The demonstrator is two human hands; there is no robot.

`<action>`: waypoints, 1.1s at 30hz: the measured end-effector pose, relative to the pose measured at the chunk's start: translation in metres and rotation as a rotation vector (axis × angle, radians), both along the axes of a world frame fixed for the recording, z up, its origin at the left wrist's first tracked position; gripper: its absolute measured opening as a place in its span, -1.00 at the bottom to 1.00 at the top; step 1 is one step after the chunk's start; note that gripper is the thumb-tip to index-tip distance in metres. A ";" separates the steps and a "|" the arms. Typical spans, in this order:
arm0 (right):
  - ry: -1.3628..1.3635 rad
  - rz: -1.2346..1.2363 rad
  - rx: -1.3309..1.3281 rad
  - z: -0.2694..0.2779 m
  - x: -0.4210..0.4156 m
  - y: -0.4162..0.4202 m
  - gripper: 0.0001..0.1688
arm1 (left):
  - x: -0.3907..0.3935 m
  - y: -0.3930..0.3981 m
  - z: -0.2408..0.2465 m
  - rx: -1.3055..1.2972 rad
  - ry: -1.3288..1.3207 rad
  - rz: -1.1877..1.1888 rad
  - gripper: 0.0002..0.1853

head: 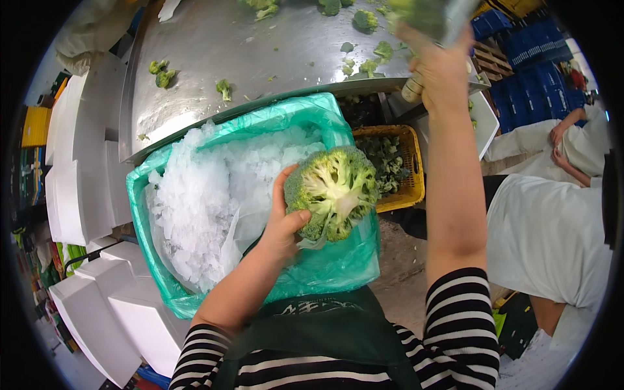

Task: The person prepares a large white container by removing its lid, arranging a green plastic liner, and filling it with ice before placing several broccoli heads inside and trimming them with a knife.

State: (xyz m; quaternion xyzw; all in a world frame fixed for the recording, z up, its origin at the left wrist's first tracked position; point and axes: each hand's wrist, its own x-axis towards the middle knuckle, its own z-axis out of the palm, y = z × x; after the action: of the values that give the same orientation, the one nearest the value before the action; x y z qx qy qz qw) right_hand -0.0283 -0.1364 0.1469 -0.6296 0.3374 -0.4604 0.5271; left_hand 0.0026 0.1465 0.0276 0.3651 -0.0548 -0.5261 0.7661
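My left hand (pixel 282 231) grips a broccoli head (pixel 336 195), its pale branching stem side turned up towards me. It hangs over the right part of a box lined with a green plastic bag (pixel 336 273). Crushed ice (pixel 195 209) is heaped in that box, with a clear plastic sheet against it. At the upper right, my right hand (pixel 443 63) is closed around the light, wrapped-looking handle (pixel 412 89) of a knife. Its broad blade (pixel 458 22) is blurred. A blurred green mass, apparently broccoli, shows beside the blade.
Broccoli florets (pixel 365 20) and scraps lie on the steel table (pixel 195 44). A yellow crate (pixel 414 165) holds leafy trimmings. White foam boxes (pixel 73 161) stand on the left. People in white clothing (pixel 551 224) are close on the right, before stacked blue crates (pixel 531 92).
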 end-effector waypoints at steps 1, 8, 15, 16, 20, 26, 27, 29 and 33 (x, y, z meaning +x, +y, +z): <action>0.152 0.077 -0.103 0.003 0.017 -0.001 -0.27 | 0.006 0.001 0.004 -0.033 -0.088 0.035 -0.01; 0.352 0.715 0.240 -0.049 -0.019 0.090 -0.17 | 0.053 0.007 0.000 -0.096 -1.067 0.146 0.20; 0.361 0.679 -0.182 -0.060 -0.028 0.102 -0.31 | 0.080 -0.008 0.043 0.396 -0.750 -0.329 0.16; 0.364 0.644 -0.274 -0.064 -0.029 0.102 -0.31 | 0.073 -0.016 0.052 0.370 -0.678 -0.255 -0.03; 0.179 0.428 -0.471 -0.075 -0.031 0.096 -0.42 | 0.050 -0.020 0.028 0.321 -0.775 -0.048 -0.08; -0.092 -0.158 -0.053 -0.013 -0.020 -0.013 -0.51 | 0.011 0.017 0.014 0.094 -0.203 0.067 -0.08; -0.033 -0.086 -0.168 -0.005 -0.007 -0.012 -0.44 | 0.016 0.019 0.015 0.134 -0.260 0.032 -0.08; 0.303 -0.053 -0.386 -0.002 0.010 -0.013 -0.23 | 0.024 0.012 0.018 0.123 -0.340 0.081 -0.08; 0.717 0.547 0.244 0.012 0.013 0.042 -0.07 | 0.049 0.013 0.027 0.143 -0.520 0.188 -0.08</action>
State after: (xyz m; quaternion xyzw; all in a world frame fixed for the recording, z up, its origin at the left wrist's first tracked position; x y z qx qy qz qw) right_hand -0.0152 -0.0949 0.1584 -0.7483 0.3717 -0.0148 0.5492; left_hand 0.0514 0.1597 0.0551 0.5443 -0.1779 -0.3441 0.7441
